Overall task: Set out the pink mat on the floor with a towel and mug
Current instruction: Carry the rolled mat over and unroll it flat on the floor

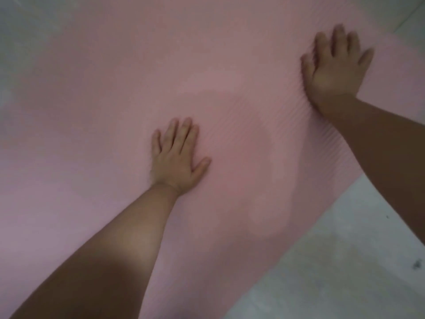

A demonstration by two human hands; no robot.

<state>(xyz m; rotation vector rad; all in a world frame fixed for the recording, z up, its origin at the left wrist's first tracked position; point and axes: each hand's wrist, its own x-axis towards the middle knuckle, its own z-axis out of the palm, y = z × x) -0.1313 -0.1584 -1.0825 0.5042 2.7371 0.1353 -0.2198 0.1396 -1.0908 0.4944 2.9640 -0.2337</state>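
Note:
The pink mat [103,116] lies unrolled on the floor and fills most of the view, its ribbed surface running diagonally. My left hand [177,157] lies flat on the mat near its middle, palm down, fingers spread. My right hand [335,67] presses flat on the mat near its right edge, fingers apart. Neither hand holds anything. No towel or mug is in view. The picture is blurred.
Pale grey floor [340,261] shows at the lower right beside the mat's edge, with a small dark speck [416,264] on it. More floor shows at the top left corner [20,31] and top right corner [411,17].

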